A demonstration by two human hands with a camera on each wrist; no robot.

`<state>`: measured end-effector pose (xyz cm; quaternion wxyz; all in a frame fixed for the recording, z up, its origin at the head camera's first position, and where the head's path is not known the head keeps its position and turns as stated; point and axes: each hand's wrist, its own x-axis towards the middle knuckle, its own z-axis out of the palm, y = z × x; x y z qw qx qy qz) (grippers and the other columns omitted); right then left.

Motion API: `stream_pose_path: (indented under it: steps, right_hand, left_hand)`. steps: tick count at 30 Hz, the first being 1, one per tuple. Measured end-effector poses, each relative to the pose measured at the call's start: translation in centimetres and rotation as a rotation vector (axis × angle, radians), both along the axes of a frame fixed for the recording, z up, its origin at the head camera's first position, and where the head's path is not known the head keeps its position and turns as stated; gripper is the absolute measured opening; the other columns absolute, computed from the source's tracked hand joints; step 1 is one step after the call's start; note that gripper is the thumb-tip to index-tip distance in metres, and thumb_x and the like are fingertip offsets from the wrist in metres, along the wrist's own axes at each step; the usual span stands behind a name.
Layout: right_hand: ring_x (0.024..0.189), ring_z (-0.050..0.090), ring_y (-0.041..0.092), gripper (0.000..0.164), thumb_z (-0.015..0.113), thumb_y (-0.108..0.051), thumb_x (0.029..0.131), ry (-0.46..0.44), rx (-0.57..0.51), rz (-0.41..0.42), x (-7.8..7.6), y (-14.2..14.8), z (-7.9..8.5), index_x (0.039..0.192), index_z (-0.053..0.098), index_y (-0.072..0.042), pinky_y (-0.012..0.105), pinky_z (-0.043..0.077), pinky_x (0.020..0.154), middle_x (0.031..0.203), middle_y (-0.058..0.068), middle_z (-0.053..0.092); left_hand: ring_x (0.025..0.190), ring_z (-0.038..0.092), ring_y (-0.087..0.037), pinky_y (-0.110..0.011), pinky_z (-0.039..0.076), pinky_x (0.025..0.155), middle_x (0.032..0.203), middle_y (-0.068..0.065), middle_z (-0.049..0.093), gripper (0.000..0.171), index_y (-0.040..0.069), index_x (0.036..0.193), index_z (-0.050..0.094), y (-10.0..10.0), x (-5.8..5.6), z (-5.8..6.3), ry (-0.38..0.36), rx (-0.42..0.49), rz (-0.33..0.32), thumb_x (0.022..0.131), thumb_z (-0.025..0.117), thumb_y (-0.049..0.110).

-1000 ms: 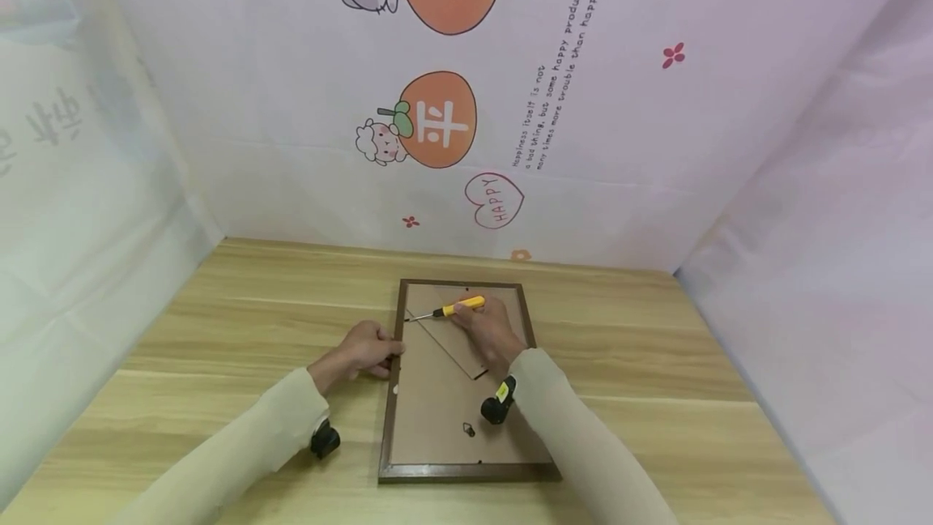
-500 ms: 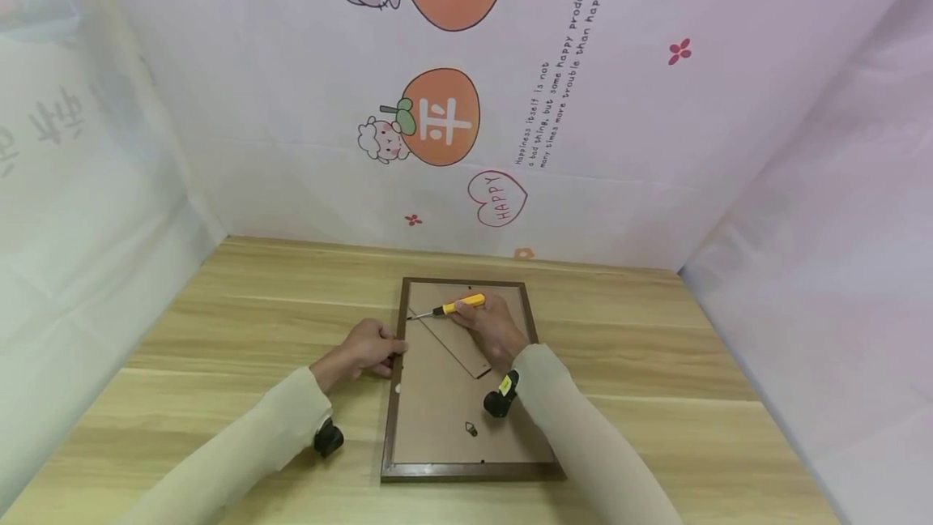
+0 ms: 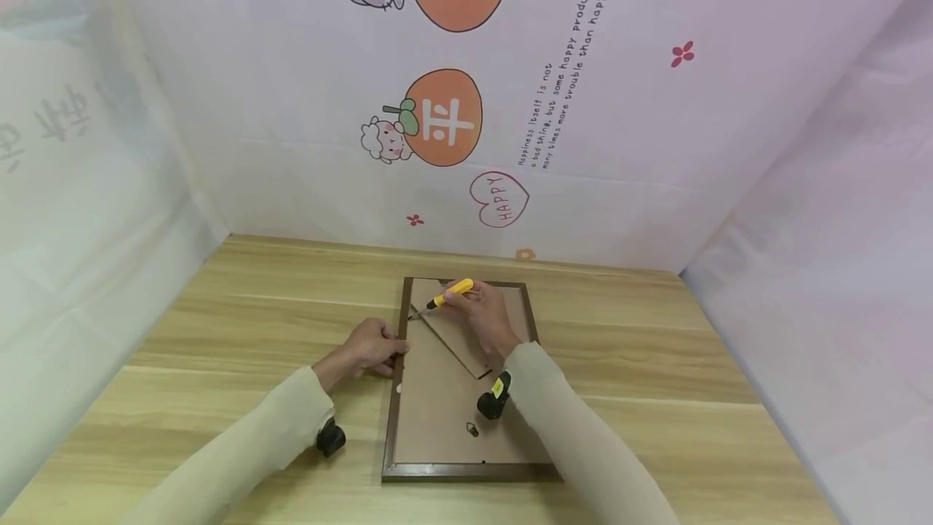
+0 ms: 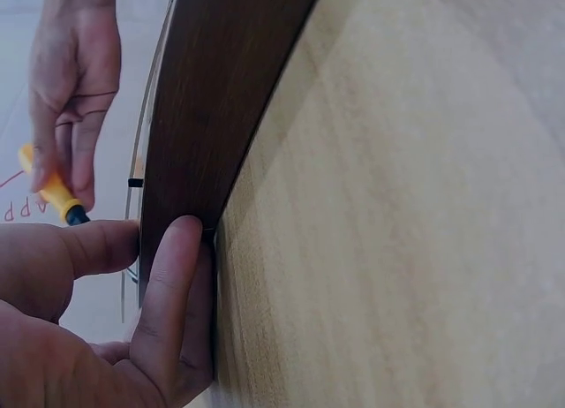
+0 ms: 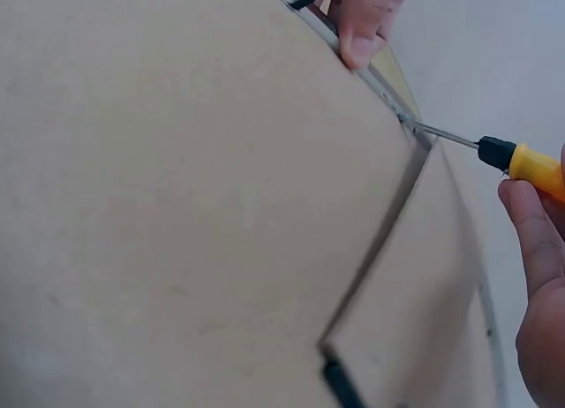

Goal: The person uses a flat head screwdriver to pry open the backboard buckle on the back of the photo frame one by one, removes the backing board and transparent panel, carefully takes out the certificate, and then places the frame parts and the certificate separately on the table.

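Note:
A picture frame (image 3: 392,436) with a dark brown rim lies back side up, its beige backing board (image 3: 433,420) showing. My left hand (image 3: 370,347) pinches its left rim, the thumb over the top edge and fingers along the outer side (image 4: 185,170). In my right hand (image 3: 487,318) I hold a screwdriver (image 3: 457,288) with a yellow and black handle. Its metal tip reaches the inner left edge of the rim, beside the upper end of the slanted stand leg (image 3: 448,322). The right wrist view shows the screwdriver (image 5: 534,171) shaft right at that edge.
Small black tabs (image 4: 135,183) stick out along the rim. A small metal hanger (image 3: 472,429) sits low on the board. The frame rests on a wooden table (image 3: 641,395) enclosed by printed white cloth walls (image 3: 605,209).
The screwdriver's handle has tipped up more steeply, with the right hand shifted slightly up and away. Its tip stays at the left rim. The left hand keeps its hold.

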<state>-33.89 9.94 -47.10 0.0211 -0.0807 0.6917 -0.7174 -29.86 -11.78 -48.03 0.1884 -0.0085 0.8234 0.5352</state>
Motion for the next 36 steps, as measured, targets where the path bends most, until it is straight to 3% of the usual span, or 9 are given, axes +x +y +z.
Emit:
stream_pose_path:
  steps: [9,19,23,26,32,36]
  right_hand:
    - [0.097,0.073,0.021,0.024,0.07,-0.007,0.09,0.154,0.194,0.014,0.8,-2.5,2.0,0.11,0.066,0.006,0.028,0.06,0.081,0.106,0.019,0.073]
    - [0.104,0.071,0.022,0.021,0.07,-0.014,0.09,0.273,0.431,-0.046,1.5,-5.0,3.2,0.107,0.069,-0.001,0.031,0.06,0.084,0.111,0.013,0.074]
    - [0.106,0.07,0.023,0.021,0.069,-0.015,0.091,0.31,0.504,-0.04,1.7,-5.5,3.7,0.108,0.068,-0.003,0.035,0.06,0.084,0.112,0.013,0.073]
    - [0.105,0.071,0.022,0.022,0.069,-0.016,0.091,0.336,0.58,-0.035,1.6,-5.9,3.8,0.109,0.068,-0.003,0.031,0.061,0.08,0.112,0.013,0.073]
    - [0.104,0.07,0.025,0.019,0.069,-0.013,0.091,0.416,0.633,-0.024,1.6,-6.4,4.1,0.106,0.067,-0.002,0.029,0.06,0.08,0.11,0.015,0.073]
    - [0.106,0.07,0.025,0.021,0.069,-0.014,0.091,0.42,0.649,-0.012,1.6,-6.6,4.2,0.108,0.066,-0.002,0.03,0.059,0.083,0.113,0.015,0.072]
  left_hand:
    - [0.073,0.065,-0.02,-0.03,0.061,0.063,0.088,-0.013,0.061,0.016,-0.002,0.093,0.055,-0.2,-0.1,-0.1,-0.001,-0.021,-0.009,0.093,0.066,0.01]
    - [0.071,0.066,-0.02,-0.031,0.061,0.062,0.086,-0.014,0.064,0.017,-0.003,0.097,0.056,-0.1,-0.4,-0.1,-0.022,0.002,0.001,0.092,0.067,0.009]
    - [0.073,0.066,-0.021,-0.032,0.061,0.065,0.088,-0.015,0.064,0.018,-0.004,0.099,0.055,0.0,-0.5,0.1,-0.023,0.005,-0.002,0.092,0.066,0.008]
    - [0.073,0.066,-0.022,-0.033,0.062,0.065,0.089,-0.015,0.063,0.018,-0.005,0.099,0.055,0.0,-0.5,0.1,-0.023,0.011,-0.005,0.092,0.066,0.008]
    - [0.073,0.065,-0.022,-0.034,0.062,0.065,0.088,-0.014,0.062,0.017,-0.004,0.097,0.054,0.1,-0.6,-0.1,-0.025,0.018,-0.001,0.093,0.066,0.008]
    - [0.072,0.064,-0.021,-0.034,0.062,0.065,0.088,-0.014,0.061,0.017,-0.003,0.097,0.054,0.1,-0.5,0.0,-0.022,0.018,-0.006,0.093,0.066,0.008]
